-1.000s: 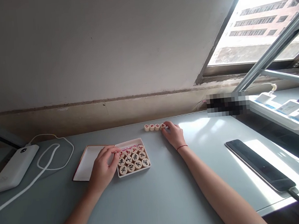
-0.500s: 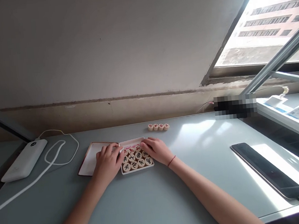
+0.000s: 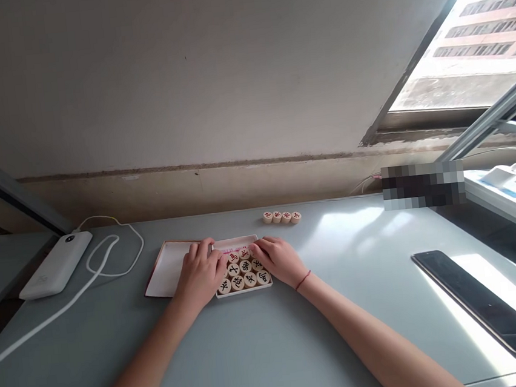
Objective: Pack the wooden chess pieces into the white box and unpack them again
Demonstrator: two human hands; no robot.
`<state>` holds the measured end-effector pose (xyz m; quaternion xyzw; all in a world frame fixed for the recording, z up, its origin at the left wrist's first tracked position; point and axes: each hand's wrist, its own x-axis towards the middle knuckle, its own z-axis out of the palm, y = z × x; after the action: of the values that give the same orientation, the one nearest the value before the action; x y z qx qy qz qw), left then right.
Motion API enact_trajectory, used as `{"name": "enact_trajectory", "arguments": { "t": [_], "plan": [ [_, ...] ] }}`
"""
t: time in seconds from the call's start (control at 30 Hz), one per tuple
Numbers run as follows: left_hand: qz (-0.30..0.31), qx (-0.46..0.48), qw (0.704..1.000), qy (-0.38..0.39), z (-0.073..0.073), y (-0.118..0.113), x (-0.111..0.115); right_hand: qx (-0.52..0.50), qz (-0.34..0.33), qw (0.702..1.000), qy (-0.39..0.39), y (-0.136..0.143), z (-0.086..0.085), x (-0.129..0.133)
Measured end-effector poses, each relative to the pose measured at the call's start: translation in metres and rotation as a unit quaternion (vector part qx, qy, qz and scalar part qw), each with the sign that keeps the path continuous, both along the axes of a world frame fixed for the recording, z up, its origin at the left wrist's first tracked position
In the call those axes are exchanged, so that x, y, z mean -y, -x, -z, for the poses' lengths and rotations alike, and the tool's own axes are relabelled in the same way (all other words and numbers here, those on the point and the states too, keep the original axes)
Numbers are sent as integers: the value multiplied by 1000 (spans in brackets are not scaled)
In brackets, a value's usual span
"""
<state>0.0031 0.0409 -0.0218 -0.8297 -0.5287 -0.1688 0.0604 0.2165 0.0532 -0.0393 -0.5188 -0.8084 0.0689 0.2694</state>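
Observation:
A shallow white box (image 3: 235,243) on the desk holds rows of round wooden Chinese chess pieces (image 3: 249,279), with black characters at the front and red ones behind. My left hand (image 3: 200,271) is closed on its left side, the thumb and fingertips by the pieces near the back left corner. At the opposite side, my right hand (image 3: 283,261) is closed on the upper right edge, its thumb reaching inside against the pieces. Both hands cover part of the box's side walls. Under and beside my left hand lies the open lid (image 3: 165,272), its white inside up.
Several red-lettered chess pieces (image 3: 281,217) stand in a row behind the box. A white power bank (image 3: 57,266) with a looping white cable (image 3: 64,312) lies left. To the right are a phone (image 3: 482,299) with a black cable and a metal frame bar (image 3: 490,113).
The whole scene has shifted slightly right as the head view turned. My left hand has moved a little farther over the box's left side, covering more pieces; the right hand stays at its edge.

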Motion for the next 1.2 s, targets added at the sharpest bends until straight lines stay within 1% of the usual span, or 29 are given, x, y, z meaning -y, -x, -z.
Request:
{"name": "enact_trajectory", "arguments": {
  "t": [0.13,0.33,0.43,0.47,0.53,0.6,0.67,0.73,0.77,0.8,0.87,0.93,1.07,1.2],
  "plan": [
    [13,26,1000,-10,-2,2,1,8,1,1000,-6,0,0,0],
    [16,85,994,69,-2,3,4,15,-1,1000,-8,0,0,1],
    [22,94,992,81,-4,4,4,6,0,1000,-12,-2,1,0],
    [21,101,991,81,-6,4,4,-3,4,1000,-26,-3,0,0],
    [18,144,986,79,-11,3,6,-29,9,996,-88,-3,-4,2],
    [12,228,969,99,-17,0,11,-48,-10,985,-166,-1,-10,6],
    [-1,326,932,160,-21,-5,17,-51,-55,973,-218,4,-16,12],
    [-12,406,885,227,-22,-11,23,-47,-96,965,-240,9,-20,17],
    [-6,435,864,253,-21,-14,25,-47,-108,962,-248,12,-21,20],
    [-1,455,847,276,-20,-16,27,-48,-115,959,-254,14,-22,21],
    [5,477,824,305,-17,-19,30,-56,-120,955,-265,16,-21,23],
    [-1,490,812,316,-15,-20,31,-60,-124,951,-276,17,-20,24],
    [0,510,798,321,-12,-19,32,-53,-135,945,-294,17,-19,24],
    [14,502,804,319,-12,-18,33,-62,-140,936,-316,19,-19,26]
  ]
}}
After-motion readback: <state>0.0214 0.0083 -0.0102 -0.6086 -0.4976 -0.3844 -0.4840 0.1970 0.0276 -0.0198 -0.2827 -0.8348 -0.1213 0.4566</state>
